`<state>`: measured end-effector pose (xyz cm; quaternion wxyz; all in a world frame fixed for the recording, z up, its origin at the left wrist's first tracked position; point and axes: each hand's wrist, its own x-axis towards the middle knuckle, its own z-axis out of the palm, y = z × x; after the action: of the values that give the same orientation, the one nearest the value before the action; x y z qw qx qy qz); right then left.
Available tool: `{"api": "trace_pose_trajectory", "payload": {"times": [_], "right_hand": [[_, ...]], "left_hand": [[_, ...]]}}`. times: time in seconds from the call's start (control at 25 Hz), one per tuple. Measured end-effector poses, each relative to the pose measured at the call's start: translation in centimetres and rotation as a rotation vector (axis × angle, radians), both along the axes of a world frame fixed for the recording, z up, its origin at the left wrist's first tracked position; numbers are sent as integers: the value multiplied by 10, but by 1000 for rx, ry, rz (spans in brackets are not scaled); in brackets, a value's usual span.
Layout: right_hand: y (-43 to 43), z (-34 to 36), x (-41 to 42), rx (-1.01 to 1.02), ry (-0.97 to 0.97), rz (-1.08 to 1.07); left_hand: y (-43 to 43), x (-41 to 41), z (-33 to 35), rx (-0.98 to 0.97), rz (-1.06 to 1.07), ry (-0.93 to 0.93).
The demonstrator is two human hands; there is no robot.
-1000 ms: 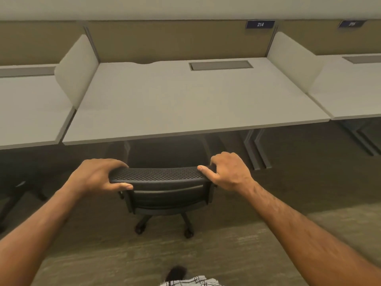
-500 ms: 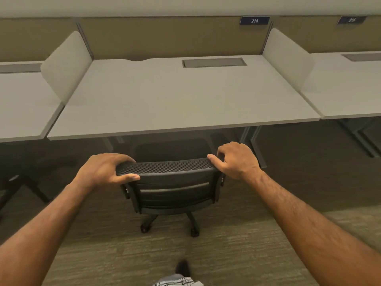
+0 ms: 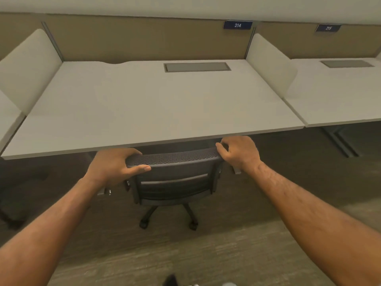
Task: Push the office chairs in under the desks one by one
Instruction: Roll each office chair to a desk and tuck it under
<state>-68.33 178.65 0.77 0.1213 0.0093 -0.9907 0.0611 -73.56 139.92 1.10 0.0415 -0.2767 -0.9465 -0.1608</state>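
Chair point(image 3: 175, 178): black, mesh-backed, on a wheeled base, centred before the tabletop point(image 3: 144, 104). Seat is hidden beneath the tabletop's front edge; top rail of the backrest sits just short of that edge, slightly lower. Two casters show on the carpet point(image 3: 206, 254) behind the backrest.

Left hand point(image 3: 114, 165): closed around the left end of the top rail, thumb along the near face, fingers curled over the far side. Right hand point(image 3: 240, 152): gripping the right end of the rail, fingers wrapped over the top, knuckles close under the tabletop's edge. Both forearms stretch forward from the lower corners.

Tabletop: pale grey, bare, with a rectangular grey cable hatch point(image 3: 196, 67) set near its back. White side screens point(image 3: 270, 62) stand at each end. Tan partition point(image 3: 144, 38) runs along the back; a dark plate reading 214 point(image 3: 237, 25) is fixed at its upper right. A neighbouring tabletop point(image 3: 340, 96) lies to the right, another plate point(image 3: 327, 28) above it, number blurred.
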Motion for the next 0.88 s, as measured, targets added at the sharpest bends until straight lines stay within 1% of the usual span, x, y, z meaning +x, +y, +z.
{"api": "trace_pose_trajectory", "payload": {"times": [0.12, 0.32, 0.44, 0.6, 0.88], "right_hand": [[19, -2, -24, -6, -35, -31], [50, -1, -63, -19, -100, 7], [63, -3, -79, -18, -105, 5], [79, -4, -98, -18, -107, 9], [89, -11, -105, -59, -81, 17]], "left_hand": [[20, -24, -3, 8, 4, 8], [48, -55, -3, 3, 40, 39], [59, -71, -1, 21, 57, 16], [75, -89, 1, -2, 52, 22], [82, -98, -7, 5, 46, 4]]}}
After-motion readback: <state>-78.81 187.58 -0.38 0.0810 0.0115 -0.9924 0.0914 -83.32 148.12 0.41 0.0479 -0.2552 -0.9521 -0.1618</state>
